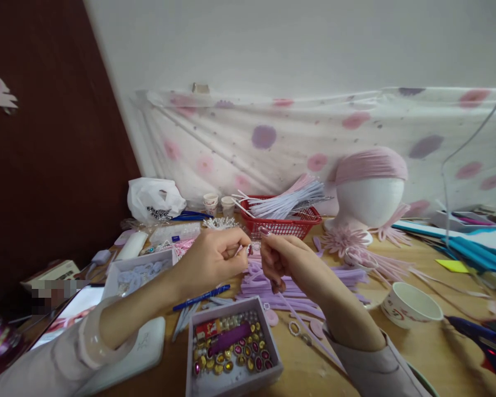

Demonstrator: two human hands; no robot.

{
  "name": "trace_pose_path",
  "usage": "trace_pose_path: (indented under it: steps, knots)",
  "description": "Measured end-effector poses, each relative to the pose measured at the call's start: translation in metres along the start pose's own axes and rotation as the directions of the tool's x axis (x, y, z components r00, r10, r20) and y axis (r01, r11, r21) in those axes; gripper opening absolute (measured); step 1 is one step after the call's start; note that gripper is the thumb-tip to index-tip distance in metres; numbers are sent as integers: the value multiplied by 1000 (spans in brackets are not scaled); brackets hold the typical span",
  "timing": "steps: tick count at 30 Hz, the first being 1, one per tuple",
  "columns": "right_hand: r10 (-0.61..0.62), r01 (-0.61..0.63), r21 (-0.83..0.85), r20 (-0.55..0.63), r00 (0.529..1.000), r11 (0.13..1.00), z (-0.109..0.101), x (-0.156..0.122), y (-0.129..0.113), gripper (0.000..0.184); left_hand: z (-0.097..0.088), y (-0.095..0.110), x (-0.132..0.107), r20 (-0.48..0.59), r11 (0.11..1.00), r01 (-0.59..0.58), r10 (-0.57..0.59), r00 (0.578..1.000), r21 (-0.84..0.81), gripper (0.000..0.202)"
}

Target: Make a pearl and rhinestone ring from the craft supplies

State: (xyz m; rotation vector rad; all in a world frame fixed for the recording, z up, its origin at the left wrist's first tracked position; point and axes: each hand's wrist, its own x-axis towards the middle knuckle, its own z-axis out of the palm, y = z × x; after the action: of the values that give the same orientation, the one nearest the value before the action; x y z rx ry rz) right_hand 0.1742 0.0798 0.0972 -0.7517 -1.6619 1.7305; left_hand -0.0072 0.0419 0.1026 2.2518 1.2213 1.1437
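Observation:
My left hand (215,255) is raised over the middle of the table, thumb and fingertips pinched together. Whatever may be between them is too small to make out. Close beside it, a small gap apart, my right hand (287,258) is closed with the fingers curled in. A thin lavender pipe cleaner (305,326) trails from below its fingers toward the right forearm. Beneath both hands lies a bundle of lavender pipe cleaners (351,275). In front stands a white box (233,387) of pearls and purple and gold gems.
A red basket (279,225) of pale pipe cleaners stands behind. A foam head (370,193) with pink wrapping is at the right, near a paper bowl (411,306) and a blue glue gun (485,336). A blue pen (201,298) and a white box (138,259) lie left.

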Motion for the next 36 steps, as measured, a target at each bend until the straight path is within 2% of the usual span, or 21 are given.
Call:
trace_pose_path:
  steps: [8,12,15,19,24,27,36]
  knots:
    - [37,-37,28,22,999,999,10,-2,2,34,3,3,1,8,963,-215,216,976,160,14]
    - [51,-52,48,11,999,998,9,0,3,34,3,0,2,30,940,-241,241,970,241,17]
    - [62,-62,52,1,998,997,8,2,4,35,5,-2,0,46,895,-261,262,964,362,19]
    - [67,-67,58,1,998,996,7,4,5,33,7,-3,-4,12,827,-198,225,974,527,18]
    - [59,-60,60,8,998,996,9,5,5,31,8,-3,-7,53,903,-124,112,992,412,19]
    - [51,-51,53,9,999,997,8,5,6,30,8,-5,-6,59,923,-133,119,991,360,21]
    - [27,-28,23,12,1000,999,8,2,5,34,7,-7,-6,17,922,-164,168,986,350,22]
